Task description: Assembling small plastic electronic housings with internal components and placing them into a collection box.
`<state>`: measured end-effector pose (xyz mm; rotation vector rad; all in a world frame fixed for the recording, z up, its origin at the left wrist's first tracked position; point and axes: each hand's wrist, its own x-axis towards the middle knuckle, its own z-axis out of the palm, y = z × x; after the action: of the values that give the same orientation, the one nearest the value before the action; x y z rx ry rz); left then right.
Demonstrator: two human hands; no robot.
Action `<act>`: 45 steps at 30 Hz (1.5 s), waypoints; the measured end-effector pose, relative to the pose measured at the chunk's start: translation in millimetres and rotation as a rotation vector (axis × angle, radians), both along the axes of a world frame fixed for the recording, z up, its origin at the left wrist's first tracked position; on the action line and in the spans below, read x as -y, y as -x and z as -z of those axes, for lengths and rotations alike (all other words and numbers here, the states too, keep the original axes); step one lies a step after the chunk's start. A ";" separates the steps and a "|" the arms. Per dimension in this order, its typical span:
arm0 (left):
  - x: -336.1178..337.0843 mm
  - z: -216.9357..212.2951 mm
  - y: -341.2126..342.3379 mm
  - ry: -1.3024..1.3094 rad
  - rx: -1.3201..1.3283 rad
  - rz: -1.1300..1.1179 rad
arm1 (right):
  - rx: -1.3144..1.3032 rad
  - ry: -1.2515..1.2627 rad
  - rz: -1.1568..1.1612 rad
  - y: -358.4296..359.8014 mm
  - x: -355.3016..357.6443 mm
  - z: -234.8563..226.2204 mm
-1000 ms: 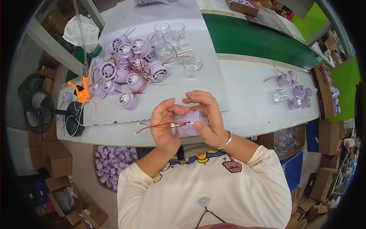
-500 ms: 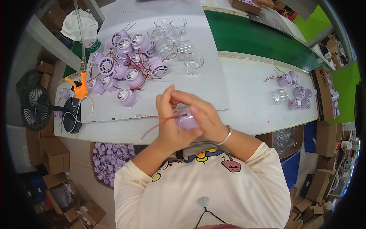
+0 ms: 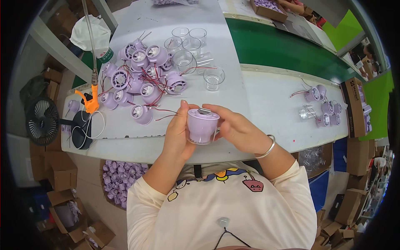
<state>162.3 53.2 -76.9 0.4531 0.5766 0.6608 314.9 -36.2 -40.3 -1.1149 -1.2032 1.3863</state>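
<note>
Between my two hands, in front of my chest, is a purple plastic housing (image 3: 203,124) with a clear cup around its lower part. My left hand (image 3: 177,132) grips its left side, and a red wire trails out past the fingers. The right hand (image 3: 239,131), with a bracelet at its wrist, holds the housing from the right. A small metal-looking piece shows on its top. Beyond my hands, to the left, lies a pile of purple housings (image 3: 134,85) with white fan wheels and red wires. Several clear cups (image 3: 213,79) stand right of the pile.
An orange air gun (image 3: 90,100) hangs at the left near a black fan (image 3: 42,119). More purple housings (image 3: 323,119) and a carton (image 3: 352,108) are on the right. Below the table's left edge sits a box of purple parts (image 3: 121,181). A green strip (image 3: 287,48) runs behind.
My hands have opened from being cupped around the purple housing and turned it upright, so its side and top now show. The view has shifted slightly.
</note>
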 end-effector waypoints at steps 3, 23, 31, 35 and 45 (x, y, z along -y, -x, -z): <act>2.7 -5.1 -0.6 0.002 -0.025 -0.035 | 0.194 -0.011 0.018 3.4 -4.8 -13.6; -68.2 26.7 105.9 -1.429 -1.336 -0.508 | 1.409 0.175 1.158 -228.7 -143.1 86.6; -26.6 16.9 87.1 -0.707 -0.262 -0.391 | 0.633 -0.149 0.202 -52.2 -50.1 -2.0; 0.8 16.2 44.3 -0.954 -0.185 -0.158 | 0.512 -0.372 0.001 32.3 -32.2 -0.1; -4.0 -2.5 45.9 -0.656 -0.012 0.574 | 0.636 0.103 -0.202 -2.9 -5.2 3.0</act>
<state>116.4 57.2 -74.4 1.1851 0.2021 0.2762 317.8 -31.0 -43.3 -1.6152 -1.7451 1.2889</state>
